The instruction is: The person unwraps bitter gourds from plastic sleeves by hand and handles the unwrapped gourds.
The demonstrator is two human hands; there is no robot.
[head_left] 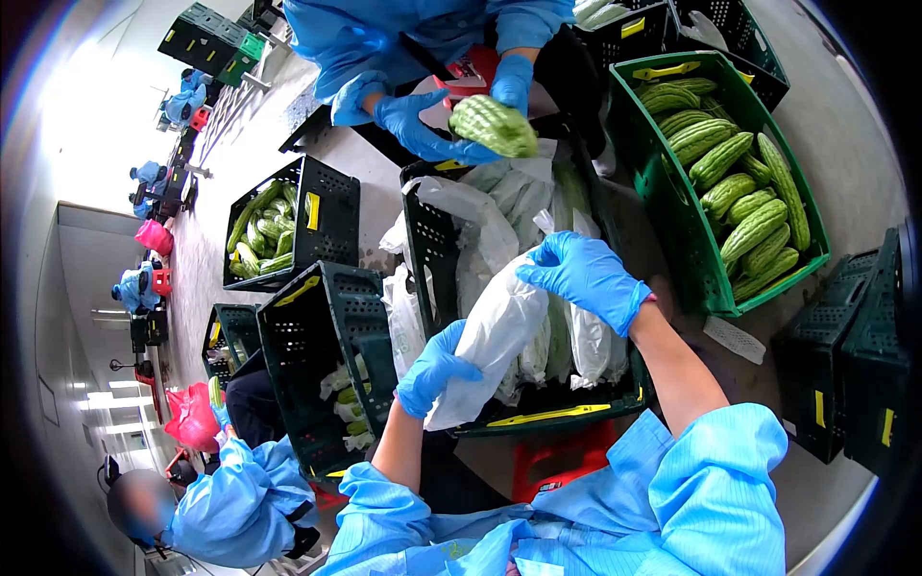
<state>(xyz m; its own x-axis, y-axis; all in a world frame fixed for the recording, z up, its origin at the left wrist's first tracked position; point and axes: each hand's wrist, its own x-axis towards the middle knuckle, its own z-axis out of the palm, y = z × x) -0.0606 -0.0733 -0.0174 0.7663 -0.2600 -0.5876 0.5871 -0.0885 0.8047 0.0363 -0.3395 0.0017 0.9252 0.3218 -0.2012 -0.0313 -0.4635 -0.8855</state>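
Note:
Both my hands, in blue gloves, are on a long white plastic bag (495, 331) held at a slant. My left hand (437, 370) grips its lower side with curled fingers. My right hand (588, 278) pinches the upper end. The bag bulges lengthwise, but its contents are hidden. Beneath it stands a black crate (567, 413) with a yellow handle, holding several long pieces in white or clear plastic (588, 346). Across that crate, a co-worker's gloved hands (413, 125) hold a green bitter melon (495, 127), somewhat blurred.
A green crate (653, 206) full of bitter melons (754, 230) stands at right. Dark crates (336, 226), (327, 336) stand at left. Stacked dark crates (816, 384) are at far right. Another person (230, 499) sits at lower left near a pink bag (192, 418).

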